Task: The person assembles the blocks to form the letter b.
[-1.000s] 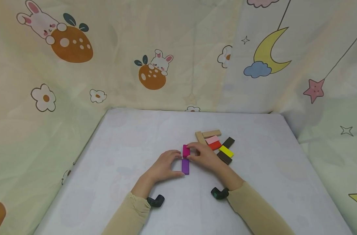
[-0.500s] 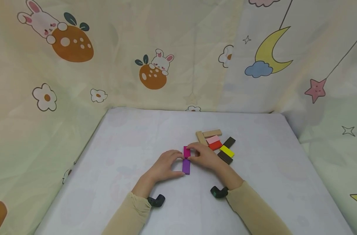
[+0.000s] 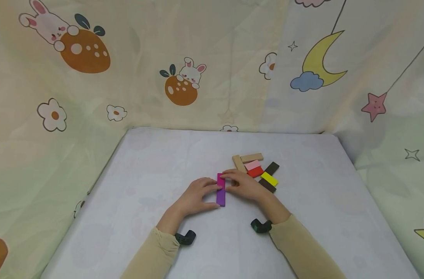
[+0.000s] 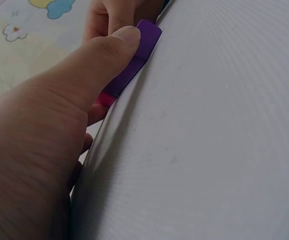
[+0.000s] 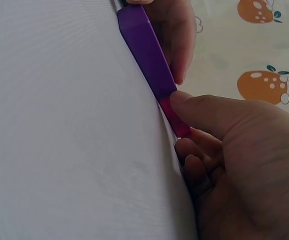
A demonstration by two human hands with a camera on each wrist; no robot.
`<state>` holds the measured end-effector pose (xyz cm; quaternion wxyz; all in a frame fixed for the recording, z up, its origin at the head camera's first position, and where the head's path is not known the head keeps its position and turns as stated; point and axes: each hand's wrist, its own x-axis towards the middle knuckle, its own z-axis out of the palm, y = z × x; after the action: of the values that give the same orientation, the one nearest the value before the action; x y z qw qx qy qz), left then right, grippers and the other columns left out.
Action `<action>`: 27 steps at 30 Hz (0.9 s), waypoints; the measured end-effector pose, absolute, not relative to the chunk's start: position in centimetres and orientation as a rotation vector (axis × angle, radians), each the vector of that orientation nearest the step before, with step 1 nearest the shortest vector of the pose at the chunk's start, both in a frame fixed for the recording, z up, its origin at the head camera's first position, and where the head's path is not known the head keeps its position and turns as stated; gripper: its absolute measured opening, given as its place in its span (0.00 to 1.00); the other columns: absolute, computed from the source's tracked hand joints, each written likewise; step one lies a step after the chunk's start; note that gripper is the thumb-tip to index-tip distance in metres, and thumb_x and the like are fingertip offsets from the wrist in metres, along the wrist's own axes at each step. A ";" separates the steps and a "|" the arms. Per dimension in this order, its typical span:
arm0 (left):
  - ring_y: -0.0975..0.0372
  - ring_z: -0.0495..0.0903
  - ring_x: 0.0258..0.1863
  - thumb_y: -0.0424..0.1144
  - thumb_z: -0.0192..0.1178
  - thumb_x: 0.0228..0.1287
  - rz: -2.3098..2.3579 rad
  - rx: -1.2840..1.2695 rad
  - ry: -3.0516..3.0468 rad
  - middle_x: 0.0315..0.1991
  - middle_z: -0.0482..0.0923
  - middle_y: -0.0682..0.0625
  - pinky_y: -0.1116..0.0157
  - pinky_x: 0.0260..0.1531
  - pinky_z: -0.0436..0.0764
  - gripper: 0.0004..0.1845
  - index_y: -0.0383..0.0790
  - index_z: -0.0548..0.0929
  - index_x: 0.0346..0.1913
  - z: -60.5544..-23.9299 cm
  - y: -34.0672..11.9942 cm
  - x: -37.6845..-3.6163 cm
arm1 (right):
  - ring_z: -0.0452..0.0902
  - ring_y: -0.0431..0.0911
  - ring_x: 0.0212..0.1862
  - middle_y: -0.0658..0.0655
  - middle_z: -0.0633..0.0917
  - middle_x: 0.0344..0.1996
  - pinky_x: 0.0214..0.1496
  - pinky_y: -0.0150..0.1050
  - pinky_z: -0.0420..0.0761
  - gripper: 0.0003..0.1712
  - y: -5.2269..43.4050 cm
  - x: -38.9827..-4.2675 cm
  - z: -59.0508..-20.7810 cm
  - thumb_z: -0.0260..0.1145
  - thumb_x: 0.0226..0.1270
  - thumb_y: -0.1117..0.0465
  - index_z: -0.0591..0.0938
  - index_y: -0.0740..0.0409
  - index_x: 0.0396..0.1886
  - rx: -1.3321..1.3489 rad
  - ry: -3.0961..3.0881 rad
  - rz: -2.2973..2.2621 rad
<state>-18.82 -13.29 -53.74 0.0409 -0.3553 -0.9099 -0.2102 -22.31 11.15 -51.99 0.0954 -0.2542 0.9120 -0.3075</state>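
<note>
The magenta block (image 3: 220, 181) and the purple block (image 3: 220, 197) are laid flat end to end mid-table (image 3: 152, 170), long axis running straight away from the person. They're pinched from both sides by curled fingers, left hand (image 3: 195, 197) and right hand (image 3: 244, 185) equally near. No writing or brand can be read anywhere.
</note>
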 end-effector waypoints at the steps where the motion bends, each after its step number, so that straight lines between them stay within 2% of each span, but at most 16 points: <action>1: 0.61 0.62 0.64 0.70 0.55 0.50 -0.641 -1.085 -2.800 0.61 0.67 0.58 0.55 0.66 0.60 0.35 0.65 0.68 0.62 -53.7 -13.3 -18.8 | 0.71 0.36 0.40 0.37 0.69 0.61 0.42 0.30 0.76 0.27 11.2 -22.3 -51.9 0.65 0.58 0.45 0.71 0.26 0.58 -0.760 2.703 -0.906; 12: 0.58 0.60 0.66 0.70 0.55 0.49 -0.647 -1.075 -2.846 0.63 0.67 0.57 0.54 0.67 0.59 0.35 0.65 0.69 0.62 -53.2 -13.4 -18.7 | 0.71 0.37 0.40 0.35 0.69 0.61 0.42 0.31 0.76 0.26 10.9 -22.3 -52.2 0.64 0.59 0.46 0.70 0.21 0.57 -0.720 2.743 -0.902; 27: 0.59 0.59 0.67 0.71 0.55 0.49 -0.668 -1.067 -2.864 0.64 0.65 0.59 0.54 0.68 0.57 0.36 0.66 0.68 0.62 -53.5 -13.5 -18.7 | 0.71 0.36 0.41 0.36 0.68 0.62 0.44 0.31 0.77 0.26 10.9 -22.2 -52.4 0.64 0.59 0.46 0.71 0.24 0.58 -0.734 2.761 -0.887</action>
<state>-18.70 -13.50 -53.54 0.0065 -0.3412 -0.9154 -0.2134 -22.21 10.90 -52.37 0.0752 -0.2448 0.9204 -0.2956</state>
